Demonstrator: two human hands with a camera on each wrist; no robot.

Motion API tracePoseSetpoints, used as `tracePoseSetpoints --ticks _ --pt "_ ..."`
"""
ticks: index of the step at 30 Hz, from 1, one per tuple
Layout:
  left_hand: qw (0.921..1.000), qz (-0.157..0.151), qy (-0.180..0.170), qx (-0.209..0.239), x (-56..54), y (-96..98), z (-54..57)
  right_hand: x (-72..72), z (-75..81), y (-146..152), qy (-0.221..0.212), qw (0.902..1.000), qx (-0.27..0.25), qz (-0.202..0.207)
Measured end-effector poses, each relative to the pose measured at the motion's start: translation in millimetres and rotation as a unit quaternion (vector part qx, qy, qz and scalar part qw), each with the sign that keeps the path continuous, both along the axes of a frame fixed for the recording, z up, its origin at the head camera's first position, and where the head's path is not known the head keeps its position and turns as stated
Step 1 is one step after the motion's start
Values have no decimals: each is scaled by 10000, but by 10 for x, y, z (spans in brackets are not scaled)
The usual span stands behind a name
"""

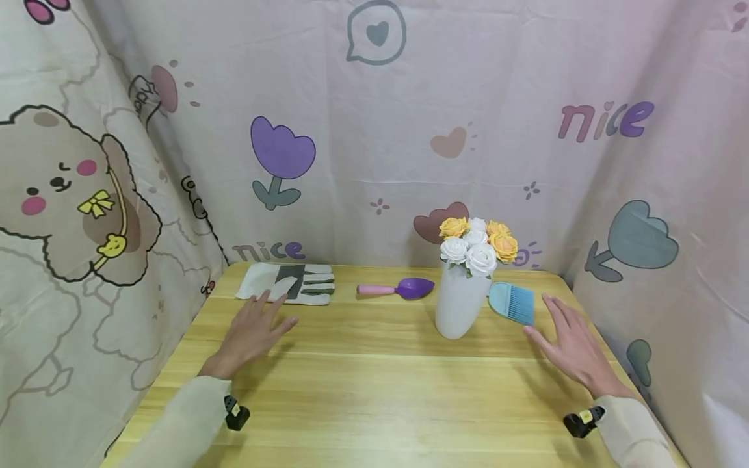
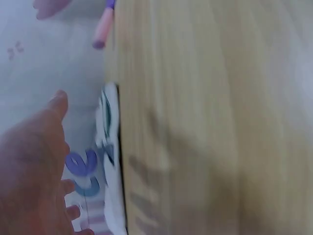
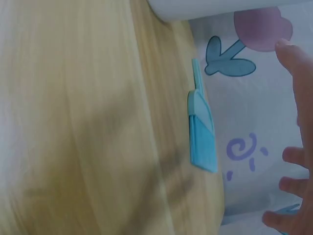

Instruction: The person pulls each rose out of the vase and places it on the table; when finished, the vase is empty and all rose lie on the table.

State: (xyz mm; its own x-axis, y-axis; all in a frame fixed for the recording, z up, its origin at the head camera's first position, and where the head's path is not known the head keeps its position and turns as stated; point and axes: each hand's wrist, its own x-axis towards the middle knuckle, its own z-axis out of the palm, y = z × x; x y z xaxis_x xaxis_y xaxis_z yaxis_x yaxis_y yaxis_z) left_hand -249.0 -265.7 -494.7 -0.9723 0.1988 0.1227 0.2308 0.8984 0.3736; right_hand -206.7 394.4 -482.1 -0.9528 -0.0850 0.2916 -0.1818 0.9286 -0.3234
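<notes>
My left hand (image 1: 251,335) is held over the table's left side with fingers spread, its fingertips overlapping the near edge of a white and grey glove (image 1: 263,279) in the head view. The left wrist view shows the glove (image 2: 111,161) lying flat beyond the fingers. On the right, my other hand (image 1: 576,348) hovers with fingers extended, nearest to a blue brush (image 1: 512,302). That brush (image 3: 201,132) lies on the wood in the right wrist view, its handle pointing toward the vase. Both hands hold nothing.
A white vase (image 1: 459,305) with white and yellow roses (image 1: 480,250) stands right of centre, partly hiding the brush handle. Left of it lies a small purple trowel (image 1: 414,288) with a pink handle. Printed curtains (image 1: 374,130) enclose the wooden table (image 1: 374,390) at the back and sides.
</notes>
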Motion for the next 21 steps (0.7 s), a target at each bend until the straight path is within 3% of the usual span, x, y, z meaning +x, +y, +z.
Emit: tracePoseSetpoints --ticks 3,10,15,21 --pt "9995 -247 183 62 -59 184 42 -29 46 -49 -71 9998 -186 48" --pt "9985 -515 -95 129 -195 656 161 -116 135 -197 -160 9985 -478 212" --pt "9972 -703 -89 237 -282 1022 242 -180 179 -282 -222 9970 -668 321" --pt "9914 -1087 -156 706 -328 1438 374 -279 196 -390 -260 9939 -911 569"
